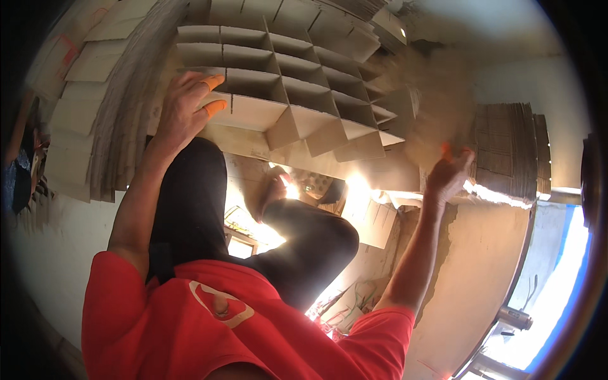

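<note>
In the head view, a cardboard divider grid (256,114) stands in front of the person, above the knees, between tall cardboard stacks. The left hand (185,109) is at the grid's left end, orange-capped thumb and finger parted, gripping nothing visible. The right hand (451,174), fingers bent, is beside the right stack (505,152), near blurred brown cardboard (440,95); whether it grips that, I cannot tell.

Open cells (253,82) (cardboard walls (256,114) between)
</note>
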Action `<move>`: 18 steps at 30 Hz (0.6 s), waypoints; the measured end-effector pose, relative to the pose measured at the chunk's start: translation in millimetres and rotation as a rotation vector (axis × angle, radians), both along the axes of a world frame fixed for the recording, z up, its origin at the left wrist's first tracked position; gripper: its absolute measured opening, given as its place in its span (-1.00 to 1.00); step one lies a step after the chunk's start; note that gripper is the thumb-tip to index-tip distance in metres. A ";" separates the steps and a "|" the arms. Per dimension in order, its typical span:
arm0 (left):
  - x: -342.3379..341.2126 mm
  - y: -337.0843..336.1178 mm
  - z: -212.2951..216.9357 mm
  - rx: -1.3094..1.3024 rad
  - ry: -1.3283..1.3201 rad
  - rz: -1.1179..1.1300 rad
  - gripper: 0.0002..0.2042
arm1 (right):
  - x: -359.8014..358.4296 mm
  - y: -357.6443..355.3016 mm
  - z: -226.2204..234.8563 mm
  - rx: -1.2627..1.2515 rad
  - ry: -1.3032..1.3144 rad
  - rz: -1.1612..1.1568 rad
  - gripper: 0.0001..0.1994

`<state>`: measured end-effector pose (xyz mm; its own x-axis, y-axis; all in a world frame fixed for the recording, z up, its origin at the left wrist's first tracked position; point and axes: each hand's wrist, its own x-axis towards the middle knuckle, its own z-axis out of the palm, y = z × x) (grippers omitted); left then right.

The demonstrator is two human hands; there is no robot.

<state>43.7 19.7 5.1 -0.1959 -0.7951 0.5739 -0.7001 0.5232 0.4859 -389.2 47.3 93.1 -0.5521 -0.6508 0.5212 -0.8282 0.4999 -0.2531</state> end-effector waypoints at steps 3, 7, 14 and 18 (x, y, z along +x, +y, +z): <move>1.8 -2.8 -8.1 0.054 0.059 -0.012 -0.64 | 33.1 -5.8 37.5 -0.411 -0.086 0.431 -0.67; 3.5 -3.4 -27.0 0.108 0.232 -0.001 -0.71 | 110.7 -25.8 61.8 -0.386 -0.661 0.938 -0.47; 3.3 -5.2 -21.3 0.203 0.326 -0.063 -0.81 | 195.3 -40.4 57.0 0.039 -0.363 1.078 -0.45; 6.5 -7.7 -25.2 0.152 0.318 -0.099 -0.84 | 212.4 -55.8 48.0 0.151 -0.438 1.114 -0.45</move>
